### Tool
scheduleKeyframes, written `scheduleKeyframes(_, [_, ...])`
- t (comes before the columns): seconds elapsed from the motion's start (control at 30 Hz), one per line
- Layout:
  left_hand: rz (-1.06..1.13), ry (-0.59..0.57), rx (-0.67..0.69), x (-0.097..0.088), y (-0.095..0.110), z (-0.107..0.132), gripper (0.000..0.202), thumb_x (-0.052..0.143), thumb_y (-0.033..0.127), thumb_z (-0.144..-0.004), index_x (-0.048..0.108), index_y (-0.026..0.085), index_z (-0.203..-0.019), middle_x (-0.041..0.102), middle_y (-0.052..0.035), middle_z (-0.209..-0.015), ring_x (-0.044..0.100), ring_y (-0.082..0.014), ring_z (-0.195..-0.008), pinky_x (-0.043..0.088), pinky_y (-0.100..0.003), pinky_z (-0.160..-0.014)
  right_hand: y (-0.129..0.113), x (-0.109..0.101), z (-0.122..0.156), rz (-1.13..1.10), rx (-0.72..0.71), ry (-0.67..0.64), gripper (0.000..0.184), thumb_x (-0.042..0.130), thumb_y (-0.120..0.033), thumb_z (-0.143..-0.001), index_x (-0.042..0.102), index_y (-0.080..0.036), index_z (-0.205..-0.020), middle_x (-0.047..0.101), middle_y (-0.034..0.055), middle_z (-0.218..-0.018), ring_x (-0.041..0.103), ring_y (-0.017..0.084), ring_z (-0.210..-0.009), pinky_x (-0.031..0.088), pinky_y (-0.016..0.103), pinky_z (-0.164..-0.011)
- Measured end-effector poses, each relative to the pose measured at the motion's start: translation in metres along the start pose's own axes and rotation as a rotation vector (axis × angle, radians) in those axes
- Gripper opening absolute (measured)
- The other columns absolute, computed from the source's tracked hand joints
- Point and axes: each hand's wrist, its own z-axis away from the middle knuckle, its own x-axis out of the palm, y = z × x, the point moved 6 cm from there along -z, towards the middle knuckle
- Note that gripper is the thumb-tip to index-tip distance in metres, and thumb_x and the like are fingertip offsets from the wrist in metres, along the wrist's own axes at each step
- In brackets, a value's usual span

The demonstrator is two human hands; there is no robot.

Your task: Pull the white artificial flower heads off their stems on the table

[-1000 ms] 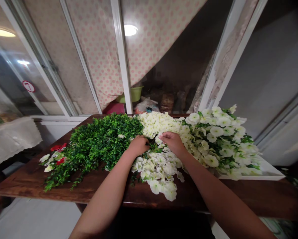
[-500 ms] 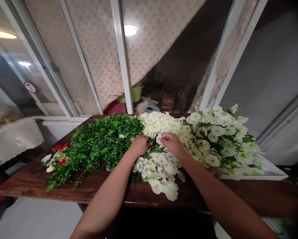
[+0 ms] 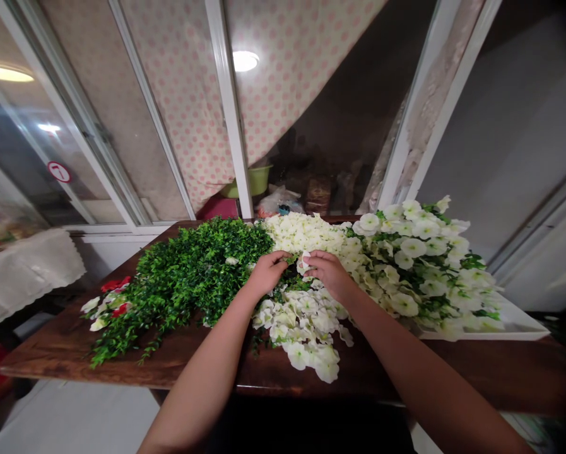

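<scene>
Brown wood of the table [image 3: 74, 371] ran bare along its front edge at eight and five o'clock of the view, leaving elbow room, with loose white flowers [image 3: 308, 321] at six. Farther in, near the centre, the right hand [image 3: 329, 270] pinched a small white petal [image 3: 306, 261] and the left hand [image 3: 266, 272] curled its fingers just beside, on what I could not tell; fingertip handling seemed the step, calling next for a steady pinch and small motions, as foliage [image 3: 202, 271] at nine and white blooms [image 3: 412, 247] at three crowded both sides. Beyond lay a cream pile [image 3: 306, 230] at twelve, then a window frame [image 3: 232, 126].
</scene>
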Motion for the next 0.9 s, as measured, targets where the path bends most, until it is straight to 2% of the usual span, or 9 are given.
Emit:
scheduleKeyframes(0.1, [-0.060,0.018,0.022,-0.002,0.005,0.002,0.027,0.046,0.019,-0.081,0.071,0.018,-0.091,0.066,-0.0004,-0.073,0.057,-0.0162,-0.071,0.042,-0.025,-0.068,-0.003,0.005,0.002,-0.100,-0.001,-0.043,0.027,0.074,-0.042,-0.067,0.058,-0.020,-0.067,0.067,0.0052,-0.087,0.065,0.022,-0.082,0.054,0.032,-0.072])
scheduleKeyframes(0.17, [-0.124,0.001,0.060,-0.002,0.010,0.003,0.028,0.046,0.019,-0.081,0.072,0.019,-0.092,0.069,-0.0011,-0.078,0.059,-0.0170,-0.074,0.042,-0.026,-0.071,-0.003,0.006,0.002,-0.109,-0.002,-0.025,0.027,0.076,-0.040,-0.065,0.059,-0.019,-0.066,0.067,0.0051,-0.084,0.066,0.022,-0.081,0.054,0.034,-0.074])
scheduleKeyframes(0.33, [-0.230,-0.059,0.179,0.003,0.023,0.006,0.028,0.044,0.015,-0.082,0.071,0.020,-0.090,0.070,-0.0041,-0.090,0.060,-0.0189,-0.085,0.042,-0.029,-0.081,-0.001,0.004,0.002,0.066,-0.021,0.084,0.024,0.076,-0.040,-0.064,0.064,-0.019,-0.065,0.066,0.0034,-0.067,0.065,0.021,-0.070,0.053,0.036,-0.073])
scheduleKeyframes(0.5, [-0.256,-0.110,0.210,0.011,0.029,0.007,0.019,0.049,0.014,-0.078,0.066,0.018,-0.085,0.063,-0.0039,-0.080,0.056,-0.0190,-0.081,0.041,-0.029,-0.079,0.000,0.003,0.003,0.165,-0.055,0.109,0.021,0.073,-0.039,-0.064,0.067,-0.019,-0.065,0.067,0.0037,-0.065,0.064,0.020,-0.067,0.052,0.034,-0.070])
scheduleKeyframes(0.57, [-0.245,-0.117,0.218,0.013,0.031,0.008,0.012,0.052,0.022,-0.081,0.064,0.018,-0.082,0.060,-0.0033,-0.076,0.054,-0.0184,-0.077,0.040,-0.028,-0.075,0.000,0.004,0.004,0.165,-0.040,0.116,0.021,0.072,-0.039,-0.064,0.065,-0.019,-0.063,0.067,0.0032,-0.064,0.064,0.020,-0.066,0.052,0.033,-0.069])
scheduleKeyframes(0.7, [-0.197,-0.102,0.228,0.011,0.032,0.009,0.028,0.048,0.038,-0.089,0.062,0.018,-0.076,0.057,-0.0018,-0.070,0.052,-0.0162,-0.072,0.037,-0.027,-0.071,-0.002,0.005,0.005,0.066,0.004,0.089,0.025,0.075,-0.041,-0.064,0.063,-0.019,-0.061,0.066,0.0037,-0.064,0.065,0.020,-0.067,0.053,0.035,-0.073])
scheduleKeyframes(0.9, [0.037,-0.072,0.087,0.009,0.022,0.006,0.035,0.047,0.041,-0.088,0.056,0.017,-0.065,0.049,0.0018,-0.061,0.044,-0.0124,-0.062,0.034,-0.024,-0.062,0.003,0.012,0.003,-0.077,0.037,-0.051,0.028,0.072,-0.045,-0.068,0.060,-0.020,-0.069,0.066,0.0044,-0.069,0.066,0.022,-0.070,0.054,0.038,-0.074])
